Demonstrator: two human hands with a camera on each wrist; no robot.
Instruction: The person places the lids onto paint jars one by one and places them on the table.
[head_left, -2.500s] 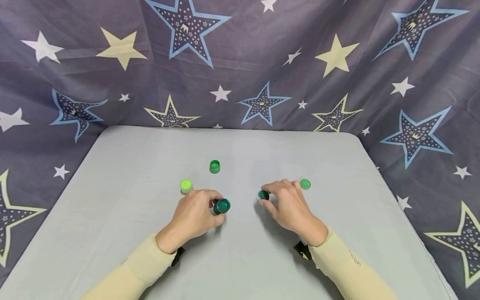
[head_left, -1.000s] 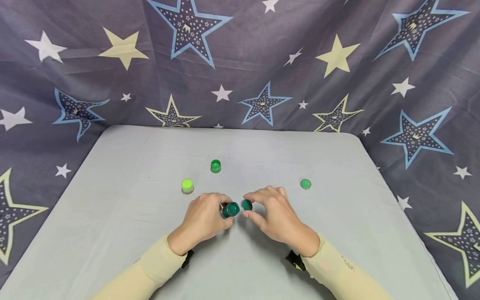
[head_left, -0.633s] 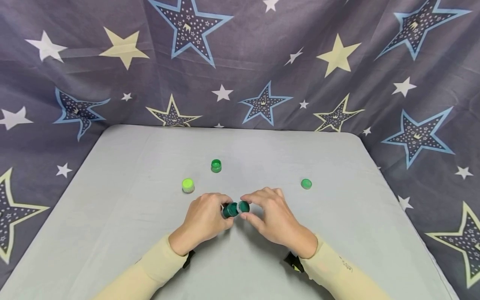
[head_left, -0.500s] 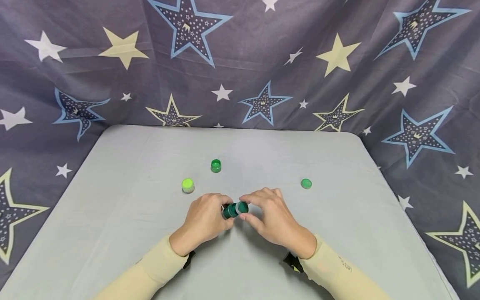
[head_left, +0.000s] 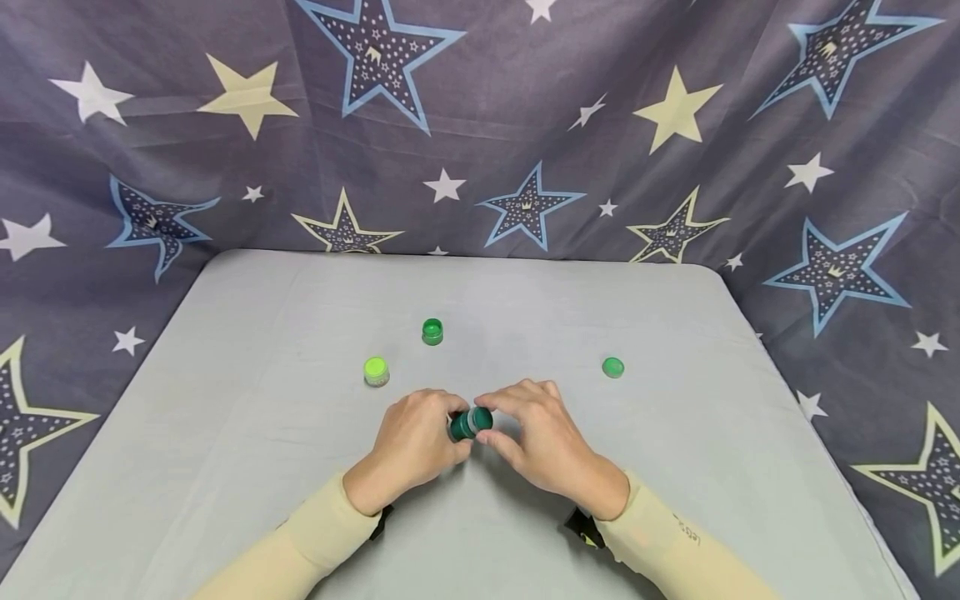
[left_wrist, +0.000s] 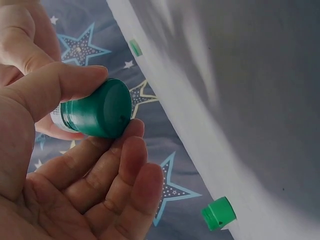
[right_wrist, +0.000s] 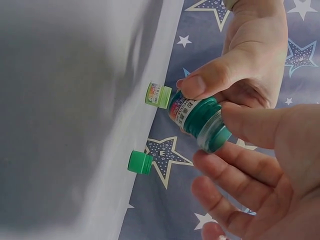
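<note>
The left hand (head_left: 417, 439) grips a small dark green jar (head_left: 460, 427), tilted toward the right; its label shows in the right wrist view on the jar (right_wrist: 189, 110). Between thumb and fingers, the right hand (head_left: 542, 433) holds a dark green lid (head_left: 482, 418) with a clear rim against the jar's mouth. How far the lid sits on the thread, I cannot tell. The left wrist view shows the jar's green base (left_wrist: 115, 107) under the left thumb.
An uncovered green jar (head_left: 432, 332) stands behind the hands on the white table (head_left: 525, 308). Left of it is a jar with a lime lid (head_left: 376, 371). A loose green lid (head_left: 612, 367) lies to the right. Star-patterned cloth hangs behind.
The right hand has brought the dark green lid leftward from apart to against the jar's mouth. The left hand has moved the jar slightly right.
</note>
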